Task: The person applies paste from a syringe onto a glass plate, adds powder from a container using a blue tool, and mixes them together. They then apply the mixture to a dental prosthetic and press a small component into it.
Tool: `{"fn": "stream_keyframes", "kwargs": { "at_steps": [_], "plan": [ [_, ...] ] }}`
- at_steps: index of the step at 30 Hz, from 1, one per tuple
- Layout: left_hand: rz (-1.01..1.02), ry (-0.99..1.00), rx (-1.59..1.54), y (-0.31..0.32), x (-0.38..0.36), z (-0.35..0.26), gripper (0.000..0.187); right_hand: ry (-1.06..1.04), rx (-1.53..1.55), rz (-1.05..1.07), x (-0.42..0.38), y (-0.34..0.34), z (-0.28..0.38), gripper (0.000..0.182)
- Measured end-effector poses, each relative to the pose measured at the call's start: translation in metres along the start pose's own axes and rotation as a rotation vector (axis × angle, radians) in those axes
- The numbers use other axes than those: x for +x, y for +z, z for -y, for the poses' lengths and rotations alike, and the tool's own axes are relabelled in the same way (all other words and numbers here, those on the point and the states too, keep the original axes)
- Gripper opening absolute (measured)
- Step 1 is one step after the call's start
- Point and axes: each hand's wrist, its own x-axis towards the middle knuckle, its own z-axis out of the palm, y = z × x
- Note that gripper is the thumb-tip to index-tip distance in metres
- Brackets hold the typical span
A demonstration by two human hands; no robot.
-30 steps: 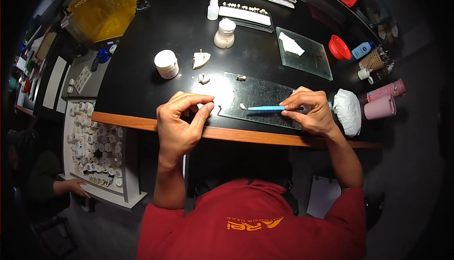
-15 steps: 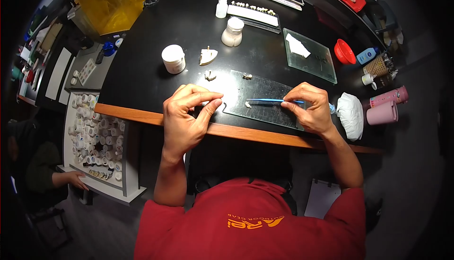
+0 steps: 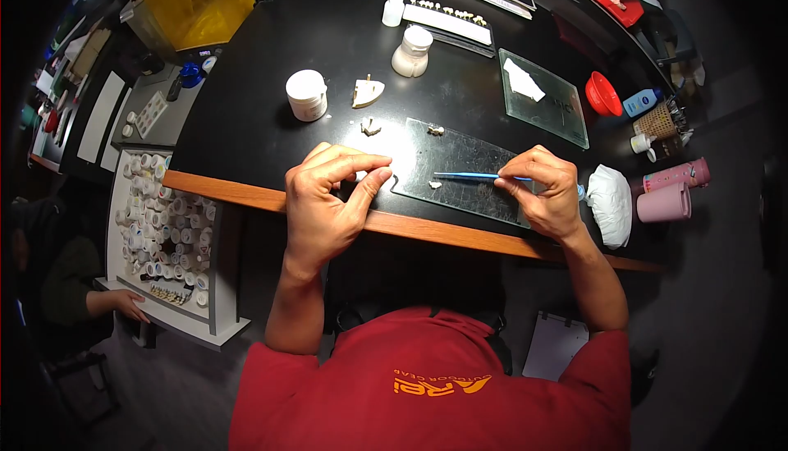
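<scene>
My left hand [image 3: 332,201] is above the front edge of the desk, thumb and forefinger pinched together. Whatever it may hold between the fingertips is too small to make out. My right hand [image 3: 543,192] grips a slim blue pen-like tool [image 3: 472,176], its thin end pointing left over a glass slab [image 3: 484,160]. Under that end, a small whitish piece [image 3: 435,185] lies on the slab. A tooth-like piece [image 3: 436,130] sits at the slab's far edge. Beyond my left hand are a small cast piece [image 3: 371,126] and a larger plaster model with a pin [image 3: 368,91].
A white jar [image 3: 307,95] and a lidded bottle [image 3: 412,51] stand farther back. Another glass slab [image 3: 546,102] bears a folded tissue [image 3: 523,80]. On the right are a red bowl [image 3: 603,93] and a white bag [image 3: 610,205]. Another person's hand [image 3: 129,305] rests at a drawer of jars [image 3: 226,324].
The view has shifted slightly, so the desk items appear a little farther right. Both hands keep nearly the same pose, the right one still holding the blue tool.
</scene>
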Motion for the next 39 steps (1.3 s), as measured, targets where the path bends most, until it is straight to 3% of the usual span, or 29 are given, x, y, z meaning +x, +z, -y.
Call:
{"fn": "stream_keyframes", "kwargs": {
  "at_steps": [7,10,13,19,22,39],
  "plan": [
    [0.001,0.001,0.01,0.0,0.0,0.0,0.012,-0.005,-0.007,0.023,-0.002,-0.002,0.004,0.014],
    [0.013,-0.005,0.01,-0.001,0.001,-0.001,0.012,0.067,0.088,-0.016,-0.002,0.0,0.003,0.012],
    [-0.006,0.035,-0.004,0.0,0.001,-0.001,0.011,0.167,0.131,0.079,-0.001,-0.004,0.003,0.013],
    [-0.005,0.04,-0.026,0.001,0.003,-0.001,0.01,0.141,0.039,0.081,-0.001,-0.005,0.001,0.015],
    [0.027,-0.049,-0.079,0.001,0.0,-0.001,0.011,0.136,0.019,0.102,0.0,-0.007,0.001,0.014],
    [0.03,-0.037,-0.068,0.0,0.0,0.0,0.013,0.148,0.013,0.11,-0.003,-0.01,0.004,0.02]
  ]
}}
